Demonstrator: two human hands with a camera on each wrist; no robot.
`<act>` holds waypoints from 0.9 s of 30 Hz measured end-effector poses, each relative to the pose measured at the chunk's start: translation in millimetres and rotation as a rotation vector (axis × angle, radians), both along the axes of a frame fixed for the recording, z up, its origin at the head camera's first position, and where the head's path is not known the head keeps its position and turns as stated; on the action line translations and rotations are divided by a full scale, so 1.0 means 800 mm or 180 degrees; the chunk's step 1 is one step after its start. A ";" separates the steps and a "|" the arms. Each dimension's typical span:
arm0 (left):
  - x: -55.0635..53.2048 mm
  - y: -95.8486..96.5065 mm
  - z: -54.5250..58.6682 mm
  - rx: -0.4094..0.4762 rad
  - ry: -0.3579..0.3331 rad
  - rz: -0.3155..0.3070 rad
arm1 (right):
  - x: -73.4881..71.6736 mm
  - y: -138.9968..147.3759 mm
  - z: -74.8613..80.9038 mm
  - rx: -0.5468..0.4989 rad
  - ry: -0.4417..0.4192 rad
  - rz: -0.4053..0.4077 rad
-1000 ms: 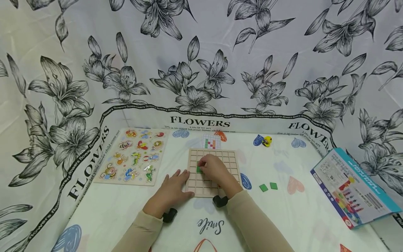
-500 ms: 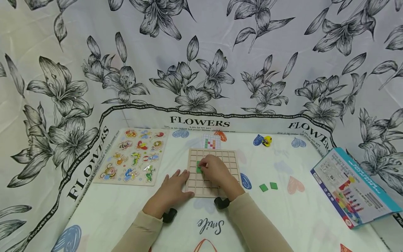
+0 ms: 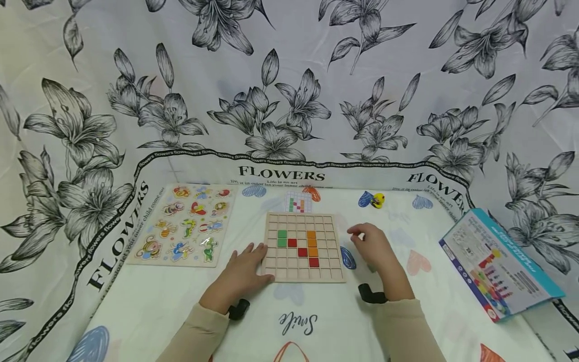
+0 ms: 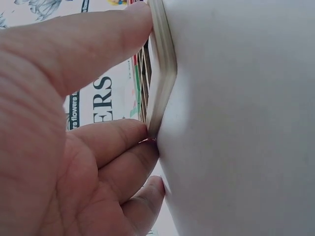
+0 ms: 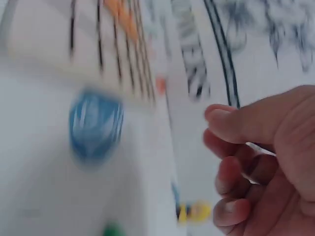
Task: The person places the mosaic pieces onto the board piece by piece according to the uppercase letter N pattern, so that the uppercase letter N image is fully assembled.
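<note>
In the head view a wooden grid board (image 3: 289, 274) lies mid-table, bearing green squares (image 3: 282, 238) at left, a stepped diagonal of red squares (image 3: 302, 252), and a column of orange squares (image 3: 312, 243). My left hand (image 3: 242, 269) rests at the board's left side. Its fairly straight fingers and thumb touch the wooden edge (image 4: 165, 64) in the left wrist view. Right of the board, my right hand (image 3: 373, 246) is over the cloth, fingers loosely bent, with nothing between them in the right wrist view. A loose green tile (image 5: 113, 229) shows blurred below it; the hand mostly hides the loose tiles from the head camera.
A printed pattern card (image 3: 298, 202) lies behind the board. To the left is a wooden insect puzzle (image 3: 183, 223). A yellow-and-black toy (image 3: 377, 200) sits at the back right, and a colourful box (image 3: 499, 264) stands at the right edge.
My right hand has left the green squares on the board and swung right over the loose tiles, uncovering the red and orange squares. The left hand stays at the board's edge.
</note>
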State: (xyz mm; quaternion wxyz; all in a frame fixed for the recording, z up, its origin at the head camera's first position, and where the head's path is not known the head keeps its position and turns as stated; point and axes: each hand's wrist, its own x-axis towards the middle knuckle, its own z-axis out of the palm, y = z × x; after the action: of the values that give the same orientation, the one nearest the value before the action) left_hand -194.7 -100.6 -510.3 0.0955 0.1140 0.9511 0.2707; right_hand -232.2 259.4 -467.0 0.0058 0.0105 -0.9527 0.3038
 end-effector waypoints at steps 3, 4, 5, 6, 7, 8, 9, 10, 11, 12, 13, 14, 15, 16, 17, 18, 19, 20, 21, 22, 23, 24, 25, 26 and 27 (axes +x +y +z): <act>-0.001 -0.001 -0.001 -0.0008 0.0012 -0.0006 | 0.010 0.045 -0.014 0.0108 -0.0280 -0.0124; -0.001 -0.001 0.000 -0.0003 0.0009 -0.0012 | 0.015 0.057 -0.017 0.0103 -0.0383 -0.0147; -0.002 -0.001 0.000 -0.0003 0.0004 -0.0019 | 0.020 0.067 -0.019 0.0089 -0.0491 -0.0172; -0.002 -0.001 0.000 -0.0006 0.0003 -0.0030 | 0.025 0.075 -0.021 0.0068 -0.0578 -0.0186; -0.002 -0.001 0.001 -0.0010 -0.0003 -0.0032 | 0.031 0.081 -0.023 0.0039 -0.0654 -0.0190; -0.002 -0.002 0.001 -0.0017 -0.0011 -0.0033 | 0.036 0.086 -0.025 0.0006 -0.0704 -0.0185; -0.002 -0.002 0.002 -0.0025 -0.0015 -0.0037 | 0.040 0.088 -0.027 -0.0027 -0.0736 -0.0184; -0.002 -0.002 0.002 -0.0024 -0.0018 -0.0045 | 0.044 0.089 -0.028 -0.0057 -0.0763 -0.0182; -0.002 -0.001 0.002 -0.0025 -0.0022 -0.0051 | 0.047 0.089 -0.029 -0.0081 -0.0785 -0.0181; -0.003 -0.001 0.003 -0.0025 -0.0018 -0.0062 | 0.050 0.089 -0.031 -0.0083 -0.0771 -0.0175; -0.003 -0.001 0.003 -0.0030 -0.0021 -0.0065 | 0.050 0.089 -0.031 -0.0081 -0.0772 -0.0188; -0.003 0.000 0.003 -0.0026 -0.0020 -0.0074 | 0.051 0.088 -0.031 -0.0079 -0.0768 -0.0203; -0.004 0.000 0.003 -0.0024 -0.0017 -0.0083 | 0.051 0.088 -0.032 -0.0067 -0.0758 -0.0206; -0.004 0.000 0.003 -0.0027 -0.0014 -0.0092 | 0.051 0.088 -0.032 -0.0055 -0.0753 -0.0213; -0.004 0.000 0.002 -0.0030 -0.0017 -0.0099 | 0.052 0.089 -0.032 -0.0044 -0.0746 -0.0216; -0.004 0.000 0.002 -0.0037 -0.0019 -0.0106 | 0.052 0.089 -0.033 -0.0031 -0.0741 -0.0224; -0.004 0.000 0.001 -0.0045 -0.0028 -0.0106 | 0.052 0.090 -0.033 -0.0025 -0.0741 -0.0225; -0.005 0.000 0.002 -0.0047 -0.0024 -0.0105 | 0.052 0.090 -0.033 -0.0021 -0.0733 -0.0213; -0.005 0.000 0.001 -0.0053 -0.0024 -0.0101 | 0.052 0.090 -0.034 -0.0009 -0.0719 -0.0190; -0.004 0.000 0.002 -0.0059 -0.0022 -0.0098 | 0.052 0.090 -0.034 0.0006 -0.0702 -0.0179; -0.004 0.000 0.002 -0.0062 -0.0026 -0.0091 | 0.052 0.090 -0.034 0.0012 -0.0687 -0.0167; -0.004 0.000 0.003 -0.0067 -0.0023 -0.0089 | 0.052 0.089 -0.034 0.0018 -0.0672 -0.0154; -0.004 0.000 0.003 -0.0067 -0.0018 -0.0084 | 0.052 0.088 -0.033 0.0022 -0.0651 -0.0124; -0.004 -0.001 0.003 -0.0064 -0.0019 -0.0076 | 0.052 0.087 -0.033 0.0021 -0.0635 -0.0093; -0.003 -0.001 0.003 -0.0063 -0.0025 -0.0068 | 0.052 0.086 -0.032 0.0015 -0.0631 -0.0071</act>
State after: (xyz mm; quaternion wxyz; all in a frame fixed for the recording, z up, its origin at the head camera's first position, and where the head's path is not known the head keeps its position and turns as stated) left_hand -197.4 -101.2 -507.7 0.1031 0.1221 0.9521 0.2607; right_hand -190.6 328.2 -492.8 -0.0851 -0.0301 -0.9493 0.3011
